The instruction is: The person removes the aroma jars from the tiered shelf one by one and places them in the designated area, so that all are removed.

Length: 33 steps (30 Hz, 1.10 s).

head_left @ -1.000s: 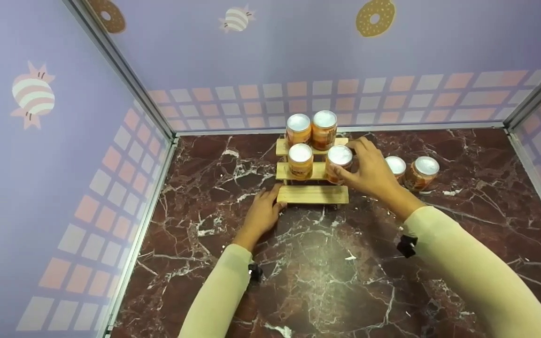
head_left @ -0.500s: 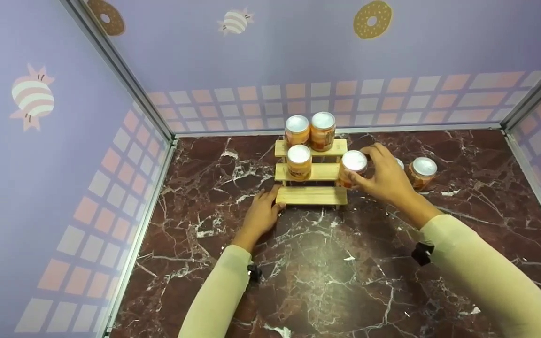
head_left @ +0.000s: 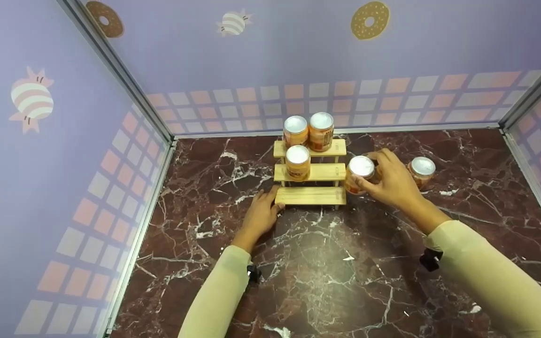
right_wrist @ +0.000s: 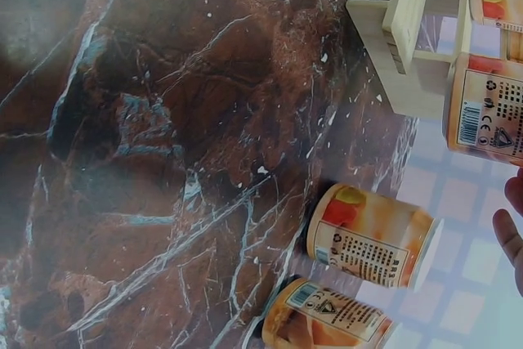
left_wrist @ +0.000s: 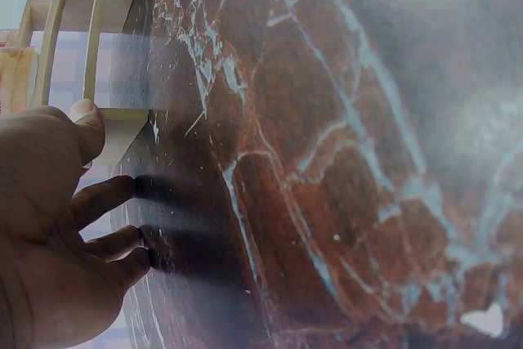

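In the head view my right hand [head_left: 395,183] holds an orange can [head_left: 360,169] with a silver lid, thumb at the front and fingers round the far side. The can is upright, just right of a three-step wooden display stand [head_left: 310,195]; the right wrist view shows this can [right_wrist: 490,112] raised above the tabletop. My left hand [head_left: 258,218] grips the left end of the bottom step. Its thumb [left_wrist: 88,132] lies at the step's edge in the left wrist view, other fingertips down at the tabletop. One can [head_left: 297,163] stands on the middle step's left.
Two cans, one of them the right can [head_left: 321,132], stand on the top step. Right of the stand, two more cans sit on the marble-patterned tabletop [head_left: 317,281]: a near one [right_wrist: 372,234] and an outer one [head_left: 422,172]. A patterned wall [head_left: 251,61] rises close behind.
My right hand has lifted the can off the right of the middle step and carried it right, past the stand's end. My left hand stays at the bottom step.
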{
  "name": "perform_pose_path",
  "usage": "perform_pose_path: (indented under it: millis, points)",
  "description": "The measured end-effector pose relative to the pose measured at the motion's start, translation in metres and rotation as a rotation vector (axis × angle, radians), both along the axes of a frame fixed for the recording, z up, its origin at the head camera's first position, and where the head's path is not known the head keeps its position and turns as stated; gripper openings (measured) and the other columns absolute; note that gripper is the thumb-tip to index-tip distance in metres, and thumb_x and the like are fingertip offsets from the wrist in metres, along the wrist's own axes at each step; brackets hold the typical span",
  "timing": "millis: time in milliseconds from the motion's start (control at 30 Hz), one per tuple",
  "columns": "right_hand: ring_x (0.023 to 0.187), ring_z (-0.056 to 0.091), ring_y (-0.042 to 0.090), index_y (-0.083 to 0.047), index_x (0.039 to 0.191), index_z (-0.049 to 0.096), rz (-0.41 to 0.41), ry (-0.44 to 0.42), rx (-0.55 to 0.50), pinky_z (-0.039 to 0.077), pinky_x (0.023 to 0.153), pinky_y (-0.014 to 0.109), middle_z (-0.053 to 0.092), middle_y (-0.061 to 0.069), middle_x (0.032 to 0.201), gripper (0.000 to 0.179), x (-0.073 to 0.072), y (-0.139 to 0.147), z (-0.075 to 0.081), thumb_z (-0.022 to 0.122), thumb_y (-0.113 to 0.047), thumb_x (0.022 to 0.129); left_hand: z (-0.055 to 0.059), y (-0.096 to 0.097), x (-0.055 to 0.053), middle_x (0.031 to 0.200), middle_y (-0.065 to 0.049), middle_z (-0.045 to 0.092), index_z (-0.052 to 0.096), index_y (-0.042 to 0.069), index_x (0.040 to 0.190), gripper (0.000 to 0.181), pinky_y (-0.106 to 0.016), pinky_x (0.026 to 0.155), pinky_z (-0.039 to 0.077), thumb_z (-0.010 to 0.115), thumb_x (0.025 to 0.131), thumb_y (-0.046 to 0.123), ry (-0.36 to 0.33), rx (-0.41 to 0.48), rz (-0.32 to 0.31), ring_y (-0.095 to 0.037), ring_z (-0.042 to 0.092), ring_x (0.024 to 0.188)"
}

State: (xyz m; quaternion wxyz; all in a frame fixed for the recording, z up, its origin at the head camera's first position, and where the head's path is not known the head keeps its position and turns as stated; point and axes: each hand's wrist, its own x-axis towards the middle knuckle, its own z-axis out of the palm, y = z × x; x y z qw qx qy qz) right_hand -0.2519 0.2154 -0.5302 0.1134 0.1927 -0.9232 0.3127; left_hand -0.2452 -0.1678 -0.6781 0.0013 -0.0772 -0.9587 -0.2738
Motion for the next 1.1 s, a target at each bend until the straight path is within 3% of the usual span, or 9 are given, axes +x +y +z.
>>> perform_pose_path:
  millis: [767, 967, 1100]
  points:
    - [0.114, 0.068, 0.048, 0.007, 0.130, 0.066, -0.009, 0.040, 0.019, 0.057, 0.105, 0.066, 0.066, 0.025, 0.126, 0.063, 0.013, 0.021, -0.017, 0.093, -0.031, 0.088, -0.001, 0.000, 0.000, 0.150, -0.023, 0.069, 0.048, 0.021, 0.168, 0.066, -0.065, 0.131, 0.041, 0.069, 0.108, 0.039, 0.027, 0.024, -0.006, -0.054, 0.048, 0.156]
    - [0.111, 0.069, 0.046, 0.005, 0.133, 0.066, -0.026, 0.022, 0.039, 0.059, 0.097, 0.066, 0.067, 0.025, 0.132, 0.063, 0.019, 0.027, -0.024, 0.091, -0.036, 0.091, -0.002, 0.000, -0.001, 0.152, -0.020, 0.068, 0.048, 0.024, 0.168, 0.065, -0.067, 0.129, 0.041, 0.069, 0.108, 0.040, 0.011, 0.017, 0.009, -0.052, 0.047, 0.157]
    - [0.119, 0.067, 0.049, 0.005, 0.130, 0.066, -0.028, 0.030, 0.049, 0.053, 0.113, 0.071, 0.067, 0.027, 0.135, 0.062, 0.020, 0.033, -0.029, 0.092, -0.033, 0.089, -0.003, -0.001, -0.001, 0.152, -0.021, 0.068, 0.048, 0.024, 0.168, 0.065, -0.067, 0.129, 0.042, 0.069, 0.108, 0.040, 0.013, 0.017, 0.007, -0.052, 0.047, 0.157]
